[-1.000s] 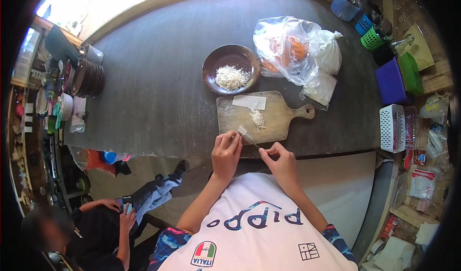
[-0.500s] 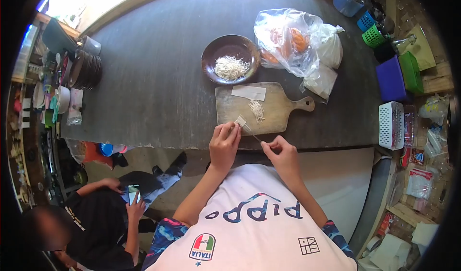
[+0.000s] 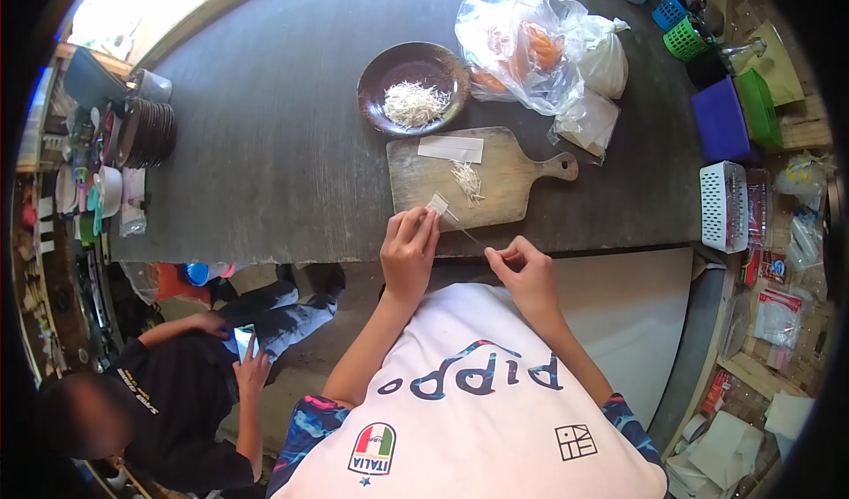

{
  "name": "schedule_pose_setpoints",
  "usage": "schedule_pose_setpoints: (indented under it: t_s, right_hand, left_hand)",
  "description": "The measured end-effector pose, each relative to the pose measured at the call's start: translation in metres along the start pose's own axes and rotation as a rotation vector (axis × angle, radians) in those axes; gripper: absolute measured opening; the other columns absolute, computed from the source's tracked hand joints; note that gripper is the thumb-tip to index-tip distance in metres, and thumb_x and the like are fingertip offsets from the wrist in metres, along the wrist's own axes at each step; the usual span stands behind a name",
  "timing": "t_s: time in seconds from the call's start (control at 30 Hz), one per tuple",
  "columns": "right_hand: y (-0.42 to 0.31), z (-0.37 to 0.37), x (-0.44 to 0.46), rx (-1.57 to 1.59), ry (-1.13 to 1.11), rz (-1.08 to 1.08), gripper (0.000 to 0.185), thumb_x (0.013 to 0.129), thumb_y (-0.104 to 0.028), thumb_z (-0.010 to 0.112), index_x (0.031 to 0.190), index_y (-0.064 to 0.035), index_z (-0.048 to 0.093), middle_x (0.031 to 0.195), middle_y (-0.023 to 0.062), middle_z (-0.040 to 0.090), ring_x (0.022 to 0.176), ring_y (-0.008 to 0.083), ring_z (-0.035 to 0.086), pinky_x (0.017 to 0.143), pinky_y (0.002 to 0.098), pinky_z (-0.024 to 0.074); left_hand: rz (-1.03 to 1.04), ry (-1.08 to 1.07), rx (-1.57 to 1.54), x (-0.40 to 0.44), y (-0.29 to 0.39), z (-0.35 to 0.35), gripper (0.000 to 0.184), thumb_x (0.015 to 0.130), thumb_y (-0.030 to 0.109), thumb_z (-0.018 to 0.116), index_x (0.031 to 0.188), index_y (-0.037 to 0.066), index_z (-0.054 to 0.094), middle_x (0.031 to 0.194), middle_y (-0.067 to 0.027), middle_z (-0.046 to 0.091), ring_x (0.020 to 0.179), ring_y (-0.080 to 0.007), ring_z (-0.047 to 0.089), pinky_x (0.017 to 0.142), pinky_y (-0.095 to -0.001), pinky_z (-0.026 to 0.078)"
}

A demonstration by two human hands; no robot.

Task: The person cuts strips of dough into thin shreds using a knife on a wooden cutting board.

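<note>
My left hand (image 3: 409, 244) is closed at the near edge of the wooden cutting board (image 3: 504, 198), fingertips pressing a small pale flat piece (image 3: 437, 204) onto it. In a pinch, my right hand (image 3: 523, 273) grips the end of a thin, narrow tool (image 3: 469, 234), perhaps a blade; its tip reaches the board beside the pale piece. A small heap of thin white strips (image 3: 467, 183) lies on the board. Behind that heap is a flat white rectangular strip (image 3: 451, 149). Farther back, a brown bowl (image 3: 371, 101) holds a pile of white shreds (image 3: 416, 103).
Clear plastic bags (image 3: 522, 48) with orange items stand behind the board, a paler packet (image 3: 588, 127) beside them. Stacked dark plates (image 3: 146, 134) are at the left table edge; baskets (image 3: 723, 207) line the right. Another person (image 3: 186, 393) sits lower left holding a phone (image 3: 245, 341).
The whole view has shifted, so the table and its things appear slightly higher. Both hands keep their grips, and the right hand sits slightly farther from the left.
</note>
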State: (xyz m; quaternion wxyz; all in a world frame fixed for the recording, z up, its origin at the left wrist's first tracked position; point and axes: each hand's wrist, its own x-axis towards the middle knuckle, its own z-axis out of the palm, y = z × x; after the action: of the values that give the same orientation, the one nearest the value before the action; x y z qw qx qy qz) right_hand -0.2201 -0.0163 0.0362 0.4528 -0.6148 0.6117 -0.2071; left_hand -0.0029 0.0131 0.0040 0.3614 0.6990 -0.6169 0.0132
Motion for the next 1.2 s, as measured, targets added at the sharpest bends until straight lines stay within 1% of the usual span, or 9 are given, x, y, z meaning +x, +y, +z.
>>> schedule_pose_setpoints:
  t_s: [0.13, 0.27, 0.5, 0.63, 0.8, 0.9, 1.0, 1.1, 1.2]
  right_hand:
    - [-0.029, 0.014, 0.014, -0.056, -0.012, -0.056, 0.036, 0.098, -0.041, 0.081, 0.091, -0.007, 0.074, 0.081, 0.0131, 0.079, 0.077, 0.0357, 0.078, 0.07, 0.0452, 0.0579]
    - [-0.036, 0.029, 0.032, -0.051, -0.036, -0.069, 0.034, 0.097, -0.041, 0.081, 0.092, -0.0076, 0.074, 0.084, 0.0139, 0.08, 0.081, 0.0381, 0.078, 0.072, 0.0467, 0.0588]
    - [0.0, 0.006, 0.0, -0.027, 0.022, -0.016, 0.037, 0.097, -0.043, 0.082, 0.09, -0.008, 0.073, 0.082, 0.0121, 0.079, 0.08, 0.0354, 0.079, 0.072, 0.0455, 0.0587]
    - [-0.03, 0.009, 0.005, -0.091, 0.011, -0.035, 0.037, 0.098, -0.042, 0.082, 0.09, -0.0074, 0.073, 0.081, 0.012, 0.079, 0.079, 0.0366, 0.079, 0.072, 0.0459, 0.0585]
    - [-0.039, 0.032, 0.031, -0.069, -0.033, -0.061, 0.036, 0.097, -0.041, 0.082, 0.092, -0.0072, 0.074, 0.084, 0.0135, 0.08, 0.082, 0.0386, 0.079, 0.073, 0.0477, 0.0609]
    - [-0.032, 0.03, 0.023, -0.057, 0.014, -0.073, 0.035, 0.096, -0.04, 0.083, 0.091, -0.0069, 0.074, 0.084, 0.0136, 0.08, 0.082, 0.0375, 0.079, 0.073, 0.0471, 0.0603]
    - [-0.008, 0.014, 0.003, -0.021, 0.022, -0.011, 0.034, 0.096, -0.04, 0.083, 0.091, -0.0073, 0.074, 0.084, 0.0136, 0.08, 0.083, 0.0361, 0.08, 0.072, 0.0468, 0.0595]
    - [-0.01, 0.007, -0.001, -0.023, 0.022, -0.022, 0.033, 0.096, -0.039, 0.084, 0.091, -0.008, 0.074, 0.084, 0.0132, 0.08, 0.083, 0.0354, 0.081, 0.072, 0.0465, 0.0589]
    - [-0.025, 0.014, 0.009, -0.074, -0.003, -0.038, 0.035, 0.097, -0.041, 0.081, 0.091, -0.0078, 0.074, 0.084, 0.0133, 0.081, 0.082, 0.0375, 0.08, 0.073, 0.0478, 0.0599]
  left_hand:
    - [0.024, -0.01, 0.004, 0.0, -0.002, 0.0, 0.017, 0.091, 0.002, 0.083, 0.108, 0.003, 0.084, 0.112, -0.0063, 0.075, 0.101, -0.0278, 0.071, 0.086, -0.0403, 0.06]
    - [0.022, -0.032, 0.02, -0.003, 0.001, -0.002, 0.017, 0.093, 0.004, 0.082, 0.109, 0.001, 0.082, 0.112, -0.0071, 0.074, 0.103, -0.0285, 0.071, 0.087, -0.0403, 0.061]
    - [0.003, -0.011, 0.009, -0.002, 0.001, -0.003, 0.016, 0.093, 0.004, 0.082, 0.109, 0.0, 0.082, 0.113, -0.0071, 0.075, 0.104, -0.0292, 0.071, 0.088, -0.0409, 0.061]
    - [0.027, -0.008, 0.005, -0.001, 0.0, -0.001, 0.016, 0.093, 0.004, 0.082, 0.108, 0.0, 0.082, 0.114, -0.0076, 0.075, 0.104, -0.0293, 0.071, 0.088, -0.0408, 0.061]
    - [0.017, -0.021, 0.008, -0.006, 0.0, 0.0, 0.016, 0.092, 0.004, 0.083, 0.107, 0.0, 0.082, 0.114, -0.0077, 0.075, 0.105, -0.0299, 0.071, 0.088, -0.0413, 0.061]
    - [0.01, -0.009, -0.003, -0.003, 0.001, 0.0, 0.016, 0.092, 0.003, 0.083, 0.107, 0.001, 0.083, 0.114, -0.0075, 0.075, 0.104, -0.0296, 0.071, 0.088, -0.0413, 0.061]
    - [-0.031, 0.006, -0.025, -0.001, 0.003, -0.001, 0.016, 0.091, 0.002, 0.083, 0.107, 0.002, 0.084, 0.113, -0.0073, 0.075, 0.103, -0.0295, 0.071, 0.088, -0.0415, 0.06]
    - [-0.039, -0.015, -0.022, -0.003, 0.004, -0.001, 0.016, 0.091, 0.002, 0.083, 0.108, 0.003, 0.084, 0.113, -0.0069, 0.075, 0.103, -0.0295, 0.071, 0.088, -0.0418, 0.06]
    - [-0.004, -0.011, -0.014, -0.003, 0.0, 0.0, 0.016, 0.091, 0.002, 0.083, 0.108, 0.003, 0.084, 0.113, -0.0066, 0.075, 0.103, -0.0291, 0.071, 0.087, -0.0417, 0.06]
